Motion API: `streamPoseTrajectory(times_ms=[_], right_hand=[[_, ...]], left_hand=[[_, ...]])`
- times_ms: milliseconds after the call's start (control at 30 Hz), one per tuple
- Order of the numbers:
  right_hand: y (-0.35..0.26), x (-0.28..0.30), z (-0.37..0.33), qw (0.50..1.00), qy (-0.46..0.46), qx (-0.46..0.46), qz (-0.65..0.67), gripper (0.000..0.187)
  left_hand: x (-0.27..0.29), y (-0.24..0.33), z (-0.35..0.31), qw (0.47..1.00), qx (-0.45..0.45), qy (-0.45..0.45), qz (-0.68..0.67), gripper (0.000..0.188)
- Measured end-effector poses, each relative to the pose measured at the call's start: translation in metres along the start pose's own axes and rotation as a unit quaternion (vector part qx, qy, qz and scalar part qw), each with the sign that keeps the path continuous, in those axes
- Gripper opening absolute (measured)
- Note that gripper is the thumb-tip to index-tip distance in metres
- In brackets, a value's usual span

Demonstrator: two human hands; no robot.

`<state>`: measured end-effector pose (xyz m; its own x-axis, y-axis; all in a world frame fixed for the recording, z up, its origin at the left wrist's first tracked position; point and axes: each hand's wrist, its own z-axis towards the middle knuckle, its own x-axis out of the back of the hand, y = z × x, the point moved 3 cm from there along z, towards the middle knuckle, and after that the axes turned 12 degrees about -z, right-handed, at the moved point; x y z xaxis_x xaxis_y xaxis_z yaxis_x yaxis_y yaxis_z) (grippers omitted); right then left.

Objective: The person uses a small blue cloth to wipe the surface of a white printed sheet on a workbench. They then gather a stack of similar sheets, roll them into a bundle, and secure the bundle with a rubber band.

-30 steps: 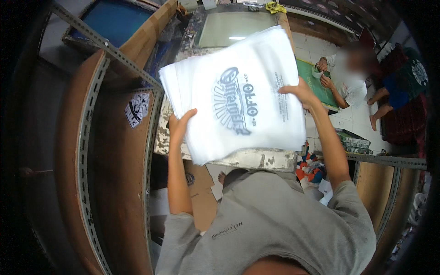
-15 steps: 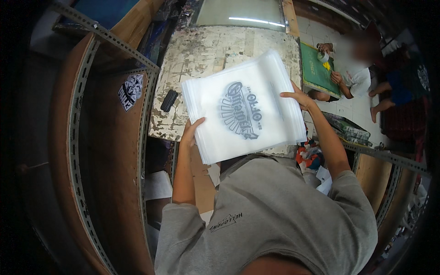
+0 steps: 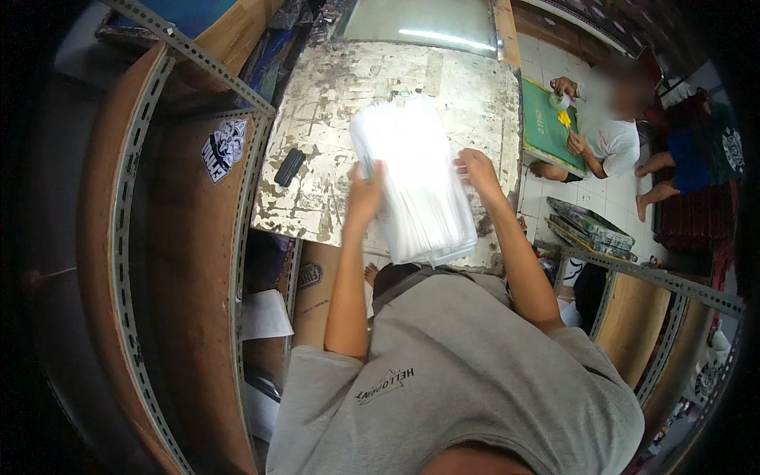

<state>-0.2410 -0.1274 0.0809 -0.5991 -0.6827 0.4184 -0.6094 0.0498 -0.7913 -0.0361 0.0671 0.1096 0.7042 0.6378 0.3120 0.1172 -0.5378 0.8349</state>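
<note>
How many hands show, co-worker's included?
4: the wearer's left hand and right hand, either side of the white stack; the co-worker's upper hand and lower hand, over the green board. More could be hidden.

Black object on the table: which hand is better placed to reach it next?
Probably the left hand: it's nearer the black object; the right hand is beyond the white stack.

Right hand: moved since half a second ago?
Yes, leftward: the right hand was by the right edge of the table; now it is inward of that edge.
</note>
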Motion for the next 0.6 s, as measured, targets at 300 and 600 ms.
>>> streamPoseTrajectory(times_ms=[300,600], right_hand=[[0.003,-0.015,0.006,0.982,-0.116,-0.081,0.129,0.076],[-0.023,-0.022,-0.010,0.966,-0.196,-0.038,0.164,0.095]], left_hand=[[0.009,-0.052,0.018,0.939,0.045,-0.071,-0.333,0.098],[-0.032,-0.019,0.000,0.994,0.004,0.110,0.024,0.156]])
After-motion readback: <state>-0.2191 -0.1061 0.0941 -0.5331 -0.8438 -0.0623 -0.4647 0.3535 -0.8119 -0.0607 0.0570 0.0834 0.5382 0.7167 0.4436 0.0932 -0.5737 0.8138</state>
